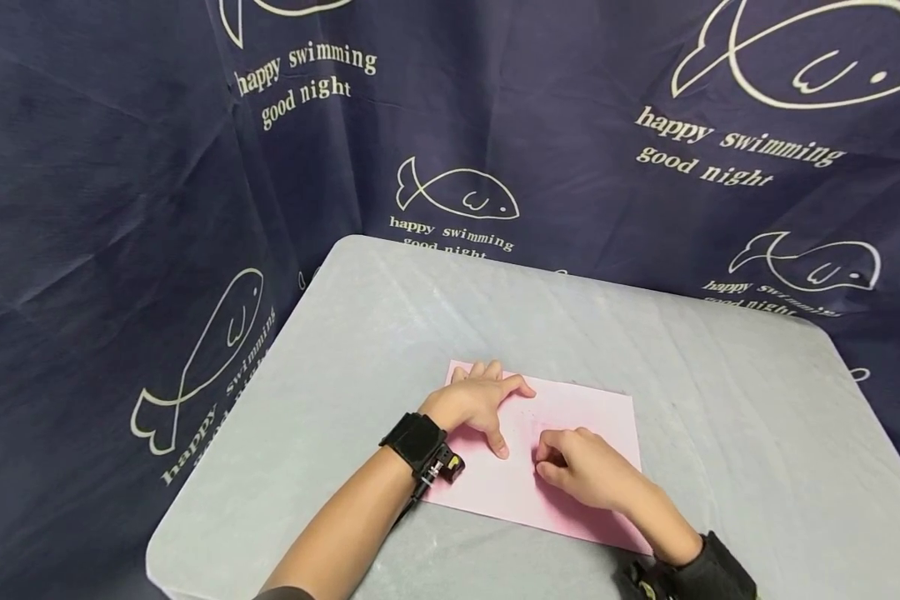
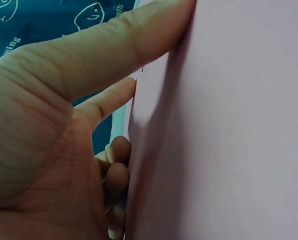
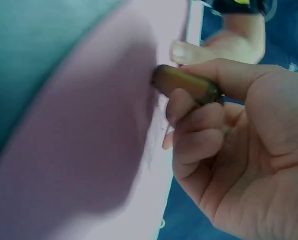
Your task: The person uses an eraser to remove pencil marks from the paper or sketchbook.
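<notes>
1. Left hand (image 1: 477, 405) lies spread on the left part of the pink sheet (image 1: 587, 408): brace it flat.
2. Right hand (image 1: 587, 468) pinches the small dark-edged piece (image 3: 185, 84) at the sheet's middle; apply light, even pressure.
</notes>
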### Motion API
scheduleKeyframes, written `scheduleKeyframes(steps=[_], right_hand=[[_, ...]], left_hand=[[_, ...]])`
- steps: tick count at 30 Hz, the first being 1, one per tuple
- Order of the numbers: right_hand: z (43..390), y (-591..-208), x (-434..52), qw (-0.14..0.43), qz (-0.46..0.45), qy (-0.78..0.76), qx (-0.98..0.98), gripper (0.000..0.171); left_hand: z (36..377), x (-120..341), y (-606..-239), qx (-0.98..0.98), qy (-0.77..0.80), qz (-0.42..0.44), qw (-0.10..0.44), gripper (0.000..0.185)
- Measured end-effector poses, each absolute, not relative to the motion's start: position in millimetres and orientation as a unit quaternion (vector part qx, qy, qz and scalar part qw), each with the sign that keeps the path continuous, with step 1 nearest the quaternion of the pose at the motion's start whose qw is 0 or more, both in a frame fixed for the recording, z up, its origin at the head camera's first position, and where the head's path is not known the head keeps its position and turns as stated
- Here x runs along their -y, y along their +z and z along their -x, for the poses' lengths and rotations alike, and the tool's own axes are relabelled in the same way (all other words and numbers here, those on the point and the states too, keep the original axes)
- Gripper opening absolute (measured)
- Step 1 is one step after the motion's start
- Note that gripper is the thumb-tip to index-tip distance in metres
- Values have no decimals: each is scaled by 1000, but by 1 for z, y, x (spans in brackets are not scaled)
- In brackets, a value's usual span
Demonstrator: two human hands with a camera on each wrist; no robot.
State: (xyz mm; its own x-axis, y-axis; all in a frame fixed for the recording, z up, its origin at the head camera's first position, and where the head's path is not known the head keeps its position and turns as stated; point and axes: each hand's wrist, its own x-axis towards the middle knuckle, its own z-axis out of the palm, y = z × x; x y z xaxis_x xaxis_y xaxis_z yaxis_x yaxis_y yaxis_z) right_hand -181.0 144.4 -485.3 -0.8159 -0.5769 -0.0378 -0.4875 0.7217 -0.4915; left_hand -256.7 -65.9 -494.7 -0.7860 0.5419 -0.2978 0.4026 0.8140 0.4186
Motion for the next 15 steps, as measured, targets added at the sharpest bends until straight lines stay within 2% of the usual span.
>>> scheduleKeyframes(steps=[7,15], right_hand=[[203,-492,-131,27,228,-227,-946,7],[193,-500,-132,19,258,-232,-938,19]], left_hand=[[258,65,-497,-932,171,-244,209,95],[260,65,-497,-930,173,-245,211,96]])
